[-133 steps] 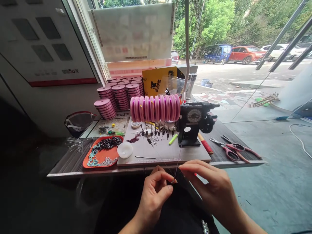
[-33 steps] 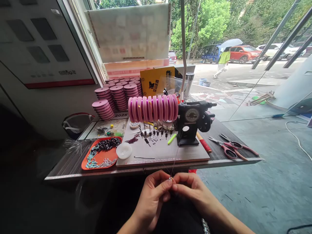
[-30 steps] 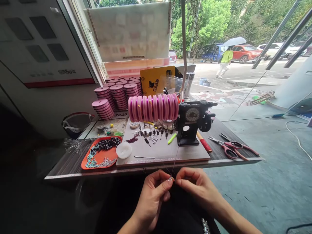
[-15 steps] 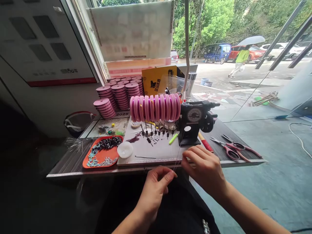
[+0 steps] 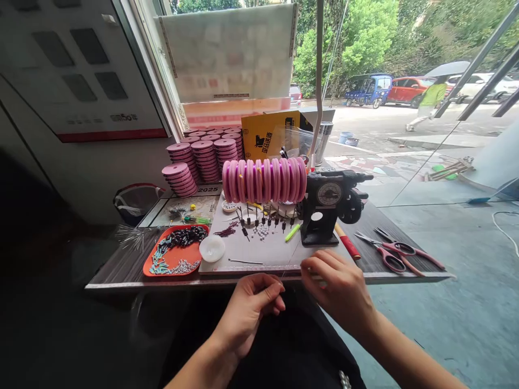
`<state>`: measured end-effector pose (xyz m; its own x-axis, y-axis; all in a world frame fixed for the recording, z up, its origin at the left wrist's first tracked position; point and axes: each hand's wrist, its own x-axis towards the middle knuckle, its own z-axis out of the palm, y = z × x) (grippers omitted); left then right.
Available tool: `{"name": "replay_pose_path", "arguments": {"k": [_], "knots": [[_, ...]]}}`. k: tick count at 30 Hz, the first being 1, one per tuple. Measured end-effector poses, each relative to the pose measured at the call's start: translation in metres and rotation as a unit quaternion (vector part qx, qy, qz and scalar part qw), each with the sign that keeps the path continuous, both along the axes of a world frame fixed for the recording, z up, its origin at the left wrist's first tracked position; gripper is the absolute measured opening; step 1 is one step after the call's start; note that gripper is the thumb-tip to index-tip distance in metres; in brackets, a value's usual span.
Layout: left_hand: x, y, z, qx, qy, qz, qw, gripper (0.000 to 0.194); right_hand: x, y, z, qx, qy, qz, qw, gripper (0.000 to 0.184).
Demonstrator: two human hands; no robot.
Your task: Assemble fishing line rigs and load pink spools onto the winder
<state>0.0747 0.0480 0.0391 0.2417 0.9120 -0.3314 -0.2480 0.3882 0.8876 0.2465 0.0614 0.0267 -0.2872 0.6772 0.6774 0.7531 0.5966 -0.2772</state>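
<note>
Thread (image 5: 294, 249), thin and barely visible, slants at the left hand's (image 5: 255, 297) one o'clock, below the black winder (image 5: 329, 194) bearing pink spools (image 5: 264, 181). The left thumb and forefinger press together, anything between them too small to tell. Near the pale board's (image 5: 275, 255) edge, the right hand (image 5: 338, 283) curls, whether gripping I cannot tell, with scissors (image 5: 385, 253) at its two o'clock.

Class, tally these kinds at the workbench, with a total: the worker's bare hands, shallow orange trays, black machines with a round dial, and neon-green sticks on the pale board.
Bare left hand and right hand: 2
Shallow orange tray: 1
Black machine with round dial: 1
Neon-green stick: 1
Total: 5
</note>
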Motion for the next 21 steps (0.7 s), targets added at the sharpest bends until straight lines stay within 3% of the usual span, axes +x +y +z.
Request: {"name": "replay_pose_path", "arguments": {"k": [4, 10, 14, 17, 19, 21], "knots": [[-0.028, -0.011, 0.011, 0.058, 0.073, 0.007, 0.996, 0.020, -0.025, 0.004, -0.007, -0.063, -0.061, 0.071, 0.994, 0.014], [-0.051, -0.022, 0.026, 0.074, 0.117, 0.011, 0.990, 0.023, -0.070, 0.017, -0.018, -0.026, -0.180, 0.016, 0.983, 0.023], [-0.053, -0.016, 0.027, 0.081, 0.093, 0.045, 0.991, 0.022, -0.073, 0.020, -0.025, -0.004, -0.181, 0.050, 0.982, 0.014], [-0.054, -0.011, 0.021, 0.065, 0.041, 0.089, 0.993, 0.017, -0.060, 0.010, -0.024, -0.014, -0.172, 0.029, 0.985, 0.018], [-0.054, -0.011, 0.014, 0.027, -0.031, 0.109, 0.993, 0.014, -0.048, -0.003, -0.020, -0.084, -0.143, 0.029, 0.986, 0.021], [-0.050, -0.013, 0.005, -0.037, -0.123, 0.116, 0.985, 0.013, -0.036, -0.020, -0.014, -0.237, -0.060, 0.097, 0.965, 0.020]]}}
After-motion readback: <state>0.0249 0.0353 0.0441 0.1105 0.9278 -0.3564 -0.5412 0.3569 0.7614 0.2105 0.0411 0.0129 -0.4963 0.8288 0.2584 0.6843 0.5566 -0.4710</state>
